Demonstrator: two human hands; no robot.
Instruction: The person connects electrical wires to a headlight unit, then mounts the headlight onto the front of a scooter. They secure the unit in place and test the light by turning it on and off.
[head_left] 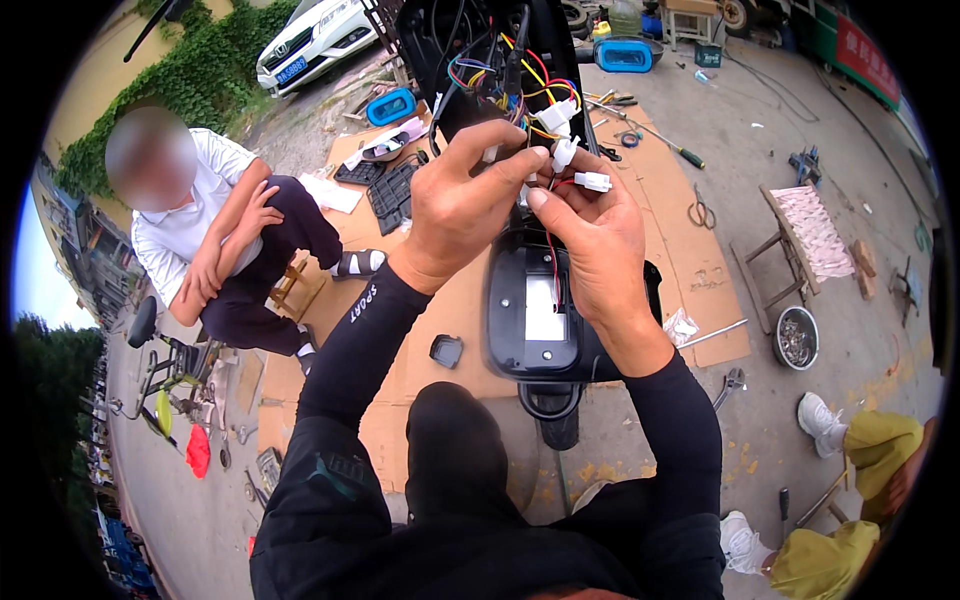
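Both hands are together over the opened black body of what looks like an electric scooter (515,290), among its coloured wires (540,75). My left hand (460,200) is closed in a pinch; a bit of white plastic connector shows between its fingers, mostly hidden. My right hand (600,250) is closed around thin wires and a white wire connector (593,181), its thumb meeting the left fingertips. Another white connector (565,153) stands up between the hands. Just beyond them, a larger white connector (556,117) hangs on yellow, red and blue wires.
Flattened cardboard (690,270) lies under the vehicle. At left a person (215,215) sits on a low stool. Pliers (703,208), a screwdriver (690,157), a metal bowl of small parts (796,338) and a wooden stool (790,245) are at right. Another person's legs (830,550) show lower right.
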